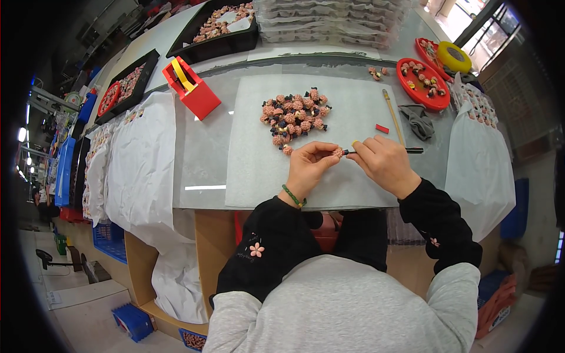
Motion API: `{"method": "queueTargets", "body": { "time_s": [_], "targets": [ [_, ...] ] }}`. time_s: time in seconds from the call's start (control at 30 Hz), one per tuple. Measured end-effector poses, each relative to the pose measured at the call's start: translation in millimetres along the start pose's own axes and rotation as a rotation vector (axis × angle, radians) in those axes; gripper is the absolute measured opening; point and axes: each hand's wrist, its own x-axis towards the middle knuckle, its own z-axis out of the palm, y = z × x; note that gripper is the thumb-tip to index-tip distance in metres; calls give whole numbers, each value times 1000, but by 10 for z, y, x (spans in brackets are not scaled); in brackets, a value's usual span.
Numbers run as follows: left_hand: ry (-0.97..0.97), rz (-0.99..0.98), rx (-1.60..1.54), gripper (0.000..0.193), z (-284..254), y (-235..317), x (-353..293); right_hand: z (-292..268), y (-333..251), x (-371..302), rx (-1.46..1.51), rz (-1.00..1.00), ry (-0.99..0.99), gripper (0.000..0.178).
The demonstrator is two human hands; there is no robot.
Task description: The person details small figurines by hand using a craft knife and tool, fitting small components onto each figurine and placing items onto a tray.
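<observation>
My left hand [307, 169] pinches a small pink figurine with a bumpy surface [338, 153] between thumb and fingertips, above a white sheet [253, 147]. In my right hand [385, 166] is a black marker pen [415, 150], held level, its tip end at the figurine. Whether the tip touches it is too small to tell. Beyond my hands lies a pile of similar pink figurines [297, 115] with dark and yellowish parts. A short red cylinder like a pen cap [382, 128] and a thin brush-like stick [391, 112] rest beyond my right hand.
A red tape dispenser [199, 99] stands at the left. Black trays of figurines [170, 52] sit farther back, near stacked clear plastic trays [332, 23]. At the right are a red plate with figurines [438, 103], a yellow tape roll [454, 56] and a grey cloth [418, 122].
</observation>
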Motion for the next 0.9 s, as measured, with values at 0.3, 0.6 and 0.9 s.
{"method": "queueTargets", "body": {
  "time_s": [0.3, 0.6, 0.9],
  "targets": [
    [-10, 12, -36, 22, -17, -25, 12, 7, -15, 30, -18, 34, -3, 22],
    [-1, 8, -22, 21, -9, -11, 8, -14, -22, 49, -82, -19, 6, 23],
    [-10, 13, -33, 21, -9, -16, 1, -24, -18, 52, -98, -67, 9, 18]
  ]
}}
